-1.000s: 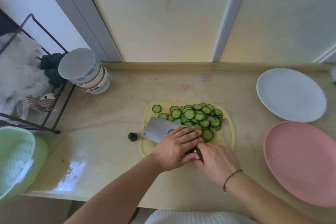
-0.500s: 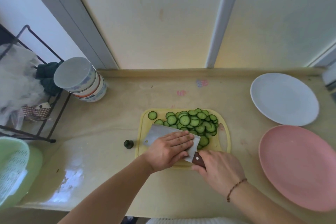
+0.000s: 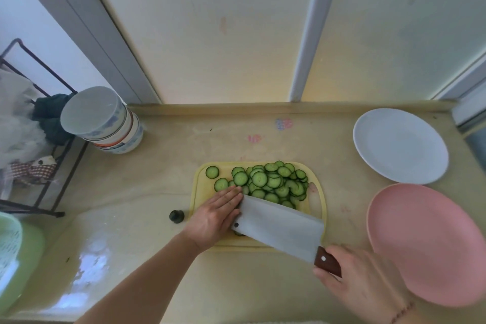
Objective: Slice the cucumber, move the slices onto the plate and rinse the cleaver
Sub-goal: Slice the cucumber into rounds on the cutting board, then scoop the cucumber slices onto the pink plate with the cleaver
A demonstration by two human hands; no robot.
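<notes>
Several cucumber slices [image 3: 271, 181] lie heaped on the far half of a yellow cutting board [image 3: 317, 200]. My right hand [image 3: 360, 281] grips the brown handle of a cleaver [image 3: 282, 226], whose wide blade lies flat and slanted over the board's near half, its far edge at the pile. My left hand [image 3: 215, 216] rests flat on the board with straight fingers, against the blade's left end and touching the nearest slices. A dark cucumber end [image 3: 176, 216] sits on the counter left of the board.
A white plate [image 3: 399, 146] lies at the far right and a pink plate [image 3: 431, 242] nearer, right of the board. Stacked bowls [image 3: 105, 121] stand at the back left beside a black wire rack [image 3: 39, 166]. A green basket [image 3: 13, 250] is at the left edge.
The cleaver has swung right and its blade now lies uncovered. My left hand slid off the blade to its left end. My right hand drew back toward the near right.
</notes>
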